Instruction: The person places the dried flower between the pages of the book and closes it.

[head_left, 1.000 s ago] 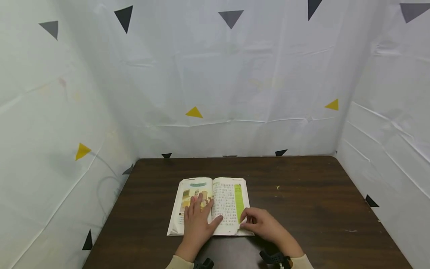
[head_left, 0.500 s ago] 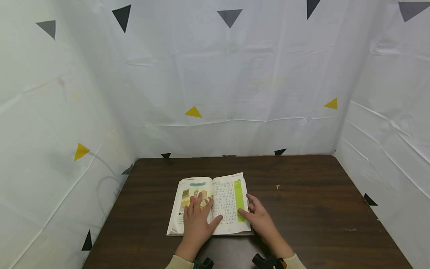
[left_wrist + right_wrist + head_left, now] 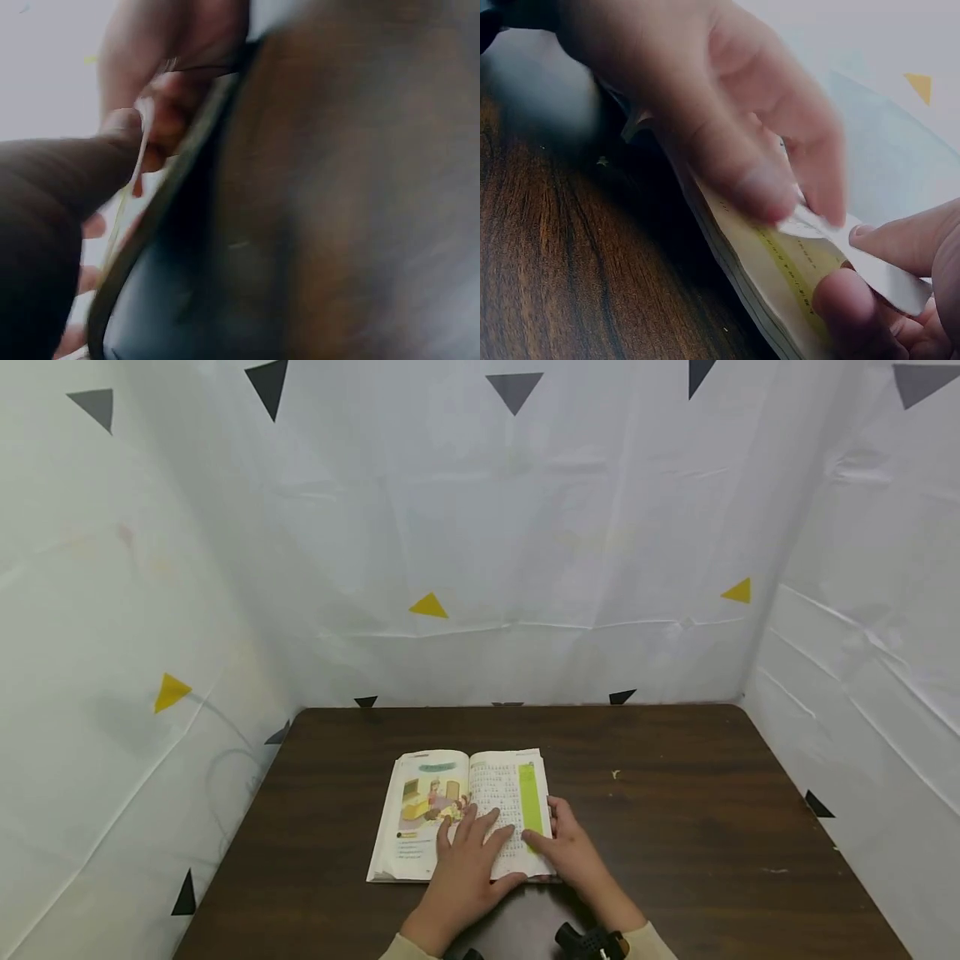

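An open book (image 3: 408,860) lies on the table, with a coloured picture on its left page and dense print beside a green strip (image 3: 529,793) on its right page. My left hand (image 3: 467,872) lies with spread fingers over the lower part of the book, across the fold. At the right edge, my right hand (image 3: 577,856) pinches a page, thumb on top and fingers behind. The right wrist view shows that page (image 3: 889,281) lifted and bent, with the left hand (image 3: 667,90) blurred close by. In the left wrist view the left thumb (image 3: 75,172) is near the page edge.
The dark wood table (image 3: 675,843) extends around the book, with a small yellowish scrap (image 3: 616,774) to the right. White sheeting (image 3: 525,552) with triangles hangs behind and on both sides.
My left hand has slid right from the picture page to the fold and right page. My right hand went from the lower right corner up to the page's side edge and holds it there.
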`<control>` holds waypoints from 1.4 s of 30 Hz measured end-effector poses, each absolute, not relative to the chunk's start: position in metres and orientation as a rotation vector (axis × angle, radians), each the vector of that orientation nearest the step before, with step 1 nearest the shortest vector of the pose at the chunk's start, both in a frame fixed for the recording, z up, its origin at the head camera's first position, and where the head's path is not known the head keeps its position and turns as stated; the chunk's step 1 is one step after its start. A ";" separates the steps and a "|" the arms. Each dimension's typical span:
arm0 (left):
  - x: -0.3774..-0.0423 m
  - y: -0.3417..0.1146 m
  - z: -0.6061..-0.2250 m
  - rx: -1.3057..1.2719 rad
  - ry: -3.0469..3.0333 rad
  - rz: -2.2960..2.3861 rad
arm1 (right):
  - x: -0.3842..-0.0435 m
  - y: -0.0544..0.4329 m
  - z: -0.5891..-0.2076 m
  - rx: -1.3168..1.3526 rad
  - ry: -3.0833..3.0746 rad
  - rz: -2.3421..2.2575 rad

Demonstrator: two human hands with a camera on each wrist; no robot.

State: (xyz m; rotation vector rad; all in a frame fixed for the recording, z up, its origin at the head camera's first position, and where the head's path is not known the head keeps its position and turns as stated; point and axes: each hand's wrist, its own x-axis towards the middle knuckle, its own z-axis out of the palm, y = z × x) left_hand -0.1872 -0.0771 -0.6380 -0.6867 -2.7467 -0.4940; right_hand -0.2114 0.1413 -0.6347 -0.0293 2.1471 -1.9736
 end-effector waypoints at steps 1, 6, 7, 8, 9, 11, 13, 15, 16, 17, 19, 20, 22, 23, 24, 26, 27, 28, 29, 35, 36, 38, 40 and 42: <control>-0.187 -0.075 -0.639 -0.711 -2.762 -0.470 | -0.212 0.142 -0.634 -0.021 2.154 -1.969; -0.188 -0.072 -0.641 -0.707 -2.807 -0.426 | -0.213 0.144 -0.632 -0.005 2.148 -1.967; -0.188 -0.071 -0.640 -0.705 -2.811 -0.421 | -0.213 0.144 -0.632 -0.010 2.142 -1.966; -0.188 -0.071 -0.639 -0.704 -2.815 -0.421 | -0.213 0.145 -0.631 -0.016 2.136 -1.968; -0.188 -0.070 -0.638 -0.703 -2.821 -0.422 | -0.213 0.145 -0.631 -0.023 2.134 -1.965; -0.188 -0.068 -0.636 -0.701 -2.835 -0.435 | -0.213 0.146 -0.630 -0.036 2.123 -1.970; -0.188 -0.067 -0.635 -0.692 -2.839 -0.458 | -0.213 0.147 -0.629 -0.035 2.116 -1.970; -0.189 -0.066 -0.634 -0.670 -2.813 -0.486 | -0.213 0.147 -0.629 -0.046 2.100 -1.983; -0.189 -0.066 -0.634 -0.651 -2.790 -0.503 | -0.213 0.147 -0.630 -0.053 2.093 -1.989; -0.189 -0.066 -0.634 -0.625 -2.759 -0.521 | -0.213 0.147 -0.630 -0.055 2.084 -1.995; -0.189 -0.068 -0.632 -0.553 -2.692 -0.555 | -0.214 0.147 -0.631 -0.062 2.068 -2.001; -0.189 -0.070 -0.631 -0.511 -2.658 -0.572 | -0.214 0.146 -0.632 -0.062 2.065 -2.002; -0.188 -0.075 -0.627 -0.422 -2.610 -0.599 | -0.214 0.145 -0.633 -0.062 2.058 -1.996; -0.186 -0.079 -0.625 -0.380 -2.596 -0.608 | -0.215 0.144 -0.634 -0.061 2.053 -1.990; -0.184 -0.082 -0.623 -0.332 -2.595 -0.622 | -0.215 0.143 -0.635 -0.061 2.050 -1.986; -0.179 -0.089 -0.618 -0.239 -2.600 -0.683 | -0.214 0.141 -0.637 -0.064 2.051 -1.972; -0.175 -0.093 -0.615 -0.180 -2.608 -0.722 | -0.214 0.141 -0.637 -0.060 2.049 -1.962; -0.171 -0.096 -0.613 -0.109 -2.616 -0.768 | -0.213 0.141 -0.637 -0.061 2.049 -1.954; -0.168 -0.100 -0.611 -0.035 -2.613 -0.820 | -0.212 0.141 -0.638 -0.064 2.048 -1.952; -0.159 -0.117 -0.599 0.205 -2.442 -0.929 | -0.213 0.143 -0.634 -0.059 2.074 -1.952; -0.160 -0.119 -0.597 0.194 -2.421 -0.897 | -0.214 0.143 -0.633 -0.052 2.073 -1.953; -0.160 -0.122 -0.591 0.158 -2.407 -0.830 | -0.214 0.143 -0.633 -0.051 2.067 -1.951; -0.161 -0.119 -0.582 0.056 -2.373 -0.756 | -0.213 0.144 -0.633 -0.051 2.062 -1.947; -0.163 -0.110 -0.571 -0.139 -2.333 -0.741 | -0.213 0.144 -0.632 -0.058 2.063 -1.945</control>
